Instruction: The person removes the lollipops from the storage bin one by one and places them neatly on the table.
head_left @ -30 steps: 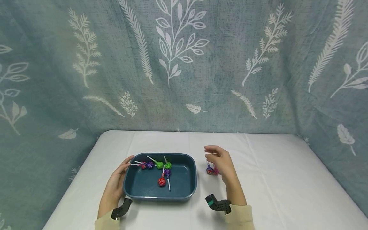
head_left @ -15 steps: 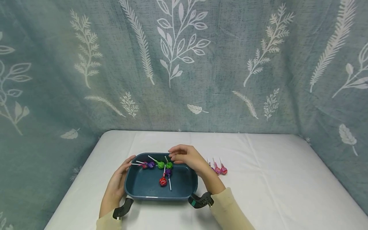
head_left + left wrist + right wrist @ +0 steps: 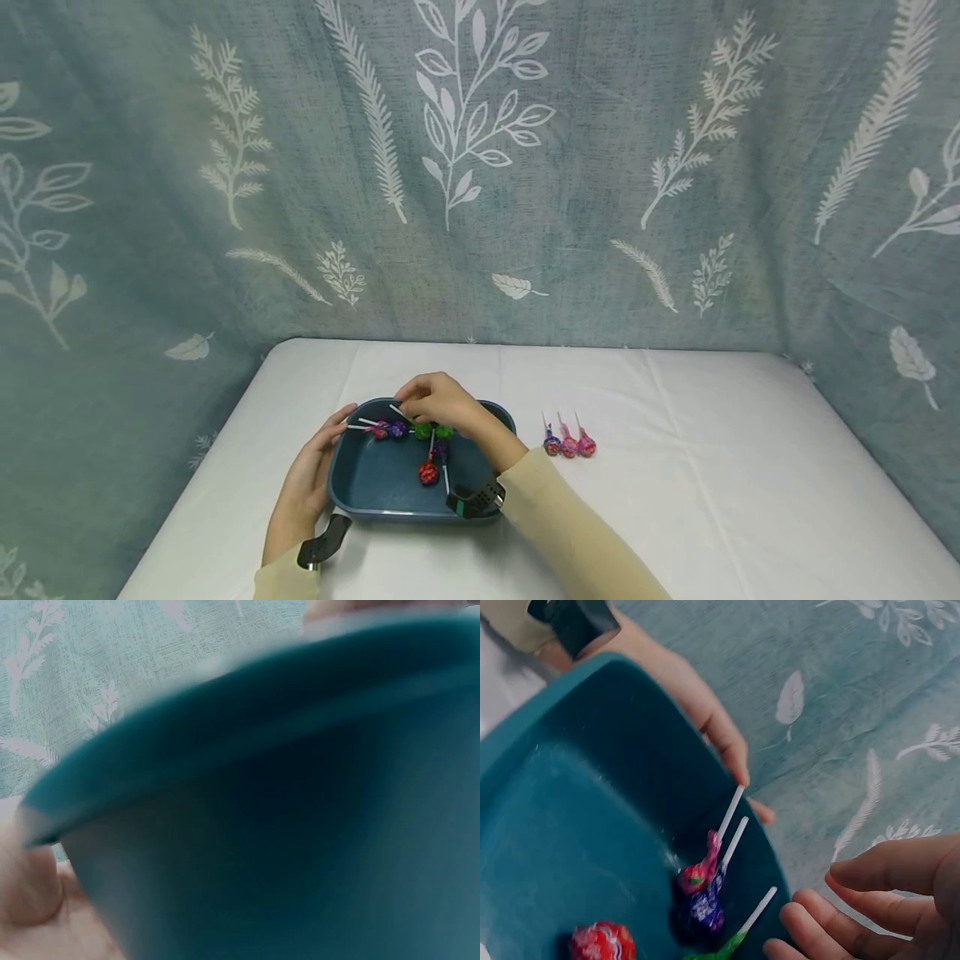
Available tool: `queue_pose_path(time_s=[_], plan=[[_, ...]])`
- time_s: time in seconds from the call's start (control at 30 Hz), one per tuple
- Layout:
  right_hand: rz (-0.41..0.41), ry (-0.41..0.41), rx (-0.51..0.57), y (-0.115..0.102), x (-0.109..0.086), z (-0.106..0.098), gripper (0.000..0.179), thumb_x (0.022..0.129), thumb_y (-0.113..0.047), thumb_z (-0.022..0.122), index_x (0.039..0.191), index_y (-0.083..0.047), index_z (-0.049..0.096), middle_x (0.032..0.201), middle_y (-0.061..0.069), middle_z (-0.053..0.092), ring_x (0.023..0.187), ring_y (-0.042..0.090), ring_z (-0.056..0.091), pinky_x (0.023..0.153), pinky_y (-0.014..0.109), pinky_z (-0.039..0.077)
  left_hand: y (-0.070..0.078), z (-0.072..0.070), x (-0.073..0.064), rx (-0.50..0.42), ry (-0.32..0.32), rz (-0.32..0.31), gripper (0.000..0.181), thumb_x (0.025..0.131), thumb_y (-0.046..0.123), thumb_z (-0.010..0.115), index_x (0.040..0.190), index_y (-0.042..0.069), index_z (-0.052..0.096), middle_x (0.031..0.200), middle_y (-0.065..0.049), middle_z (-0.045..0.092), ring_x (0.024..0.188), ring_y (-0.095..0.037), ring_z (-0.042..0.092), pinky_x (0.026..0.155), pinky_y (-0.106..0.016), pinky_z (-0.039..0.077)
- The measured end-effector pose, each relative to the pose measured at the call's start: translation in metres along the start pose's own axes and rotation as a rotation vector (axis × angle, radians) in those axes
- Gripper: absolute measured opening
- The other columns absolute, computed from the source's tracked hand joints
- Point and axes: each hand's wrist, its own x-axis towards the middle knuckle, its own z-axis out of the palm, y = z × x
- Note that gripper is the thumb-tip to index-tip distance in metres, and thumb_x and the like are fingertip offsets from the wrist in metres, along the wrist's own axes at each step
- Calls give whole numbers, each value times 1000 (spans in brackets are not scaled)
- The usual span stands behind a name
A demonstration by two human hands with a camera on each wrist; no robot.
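Note:
My left hand (image 3: 306, 479) rests along the left outer wall of a dark teal tray (image 3: 378, 487), fingers at its back-left corner. My right hand (image 3: 442, 404) is over the tray's back rim, above the green lollipops (image 3: 424, 431). In the right wrist view, a gap shows between its thumb and loosely bent fingers, with the white stick of a green lollipop (image 3: 721, 949) just beside the fingertips. A pink lollipop (image 3: 697, 877) and a purple lollipop (image 3: 703, 909) lean on the tray wall. A red lollipop (image 3: 428, 473) and another purple lollipop (image 3: 441, 451) lie mid-tray.
Right of the tray, a row of three lollipops lies on the white tablecloth (image 3: 675, 500): a dark blue one (image 3: 552, 446), a pink one (image 3: 569, 447) and another pink one (image 3: 587, 446). A patterned green curtain (image 3: 585, 167) hangs behind the table.
My right hand has moved left, from the lollipops on the tablecloth to the tray's back rim. The left hand stays at the tray, and the lollipops lie as before.

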Motion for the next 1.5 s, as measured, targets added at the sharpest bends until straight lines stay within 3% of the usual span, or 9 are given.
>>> queue_pose_path(time_s=[0.3, 0.53, 0.63, 0.83, 1.03, 1.2, 1.33, 1.43, 1.5], plan=[[17, 24, -281, 3, 6, -2, 19, 91, -6, 62, 108, -1, 68, 95, 6, 67, 85, 21, 61, 70, 33, 52, 0, 3, 0, 29, 39, 8, 43, 102, 19, 44, 144, 18, 41, 123, 6, 62, 117, -14, 54, 102, -35, 40], [18, -41, -440, 8, 5, 0, 20, 89, -7, 65, 107, -3, 70, 99, 6, 69, 94, 21, 62, 80, 36, 50, -1, 4, -1, 7, 70, -7, 45, 102, 19, 43, 146, 19, 38, 124, 5, 62, 119, -14, 52, 103, -34, 38], [21, -41, -470, 10, 4, 2, 21, 88, -7, 66, 109, -2, 70, 99, 7, 70, 93, 23, 64, 79, 35, 51, -1, 3, -1, -1, 57, -9, 48, 102, 19, 42, 149, 17, 32, 124, 5, 62, 119, -13, 53, 104, -34, 37], [52, -50, -482, 9, 1, 4, 17, 89, -5, 65, 104, 1, 71, 93, 8, 70, 73, 22, 65, 59, 26, 50, -2, 3, -2, -21, 50, -17, 48, 102, 19, 43, 149, 18, 33, 125, 5, 61, 120, -13, 52, 106, -35, 35], [52, -122, -619, 7, -3, 7, 17, 90, -9, 64, 99, -1, 75, 91, 5, 72, 68, 11, 58, 60, 24, 47, -2, 4, -2, 4, 69, -5, 47, 102, 19, 43, 148, 17, 35, 124, 6, 62, 119, -13, 52, 104, -35, 37], [37, -129, -601, 12, -6, 8, 17, 92, -10, 63, 100, -3, 76, 94, 4, 72, 66, 7, 54, 60, 23, 43, -2, 2, -2, -13, 33, -5, 52, 103, 19, 42, 152, 16, 27, 123, 6, 62, 119, -13, 53, 105, -35, 36], [17, -114, -516, 13, -8, 6, 18, 91, -7, 61, 101, -4, 76, 94, 3, 72, 60, 10, 44, 56, 24, 35, -3, 2, -3, -32, 14, -16, 54, 103, 20, 43, 153, 17, 23, 124, 5, 62, 121, -14, 52, 105, -36, 37], [1, -91, -446, 13, -10, 3, 19, 90, -6, 60, 100, -5, 76, 98, 2, 71, 69, 9, 50, 61, 25, 39, -3, 2, -4, -37, 23, -16, 53, 103, 19, 43, 153, 17, 24, 125, 5, 61, 122, -14, 51, 105, -36, 35], [-2, -77, -390, 12, -11, 1, 19, 90, -5, 60, 101, -5, 76, 102, 3, 70, 83, 11, 57, 69, 27, 44, -2, 3, -4, -42, 35, -14, 52, 103, 19, 43, 152, 18, 26, 125, 5, 61, 122, -14, 51, 106, -36, 34]])
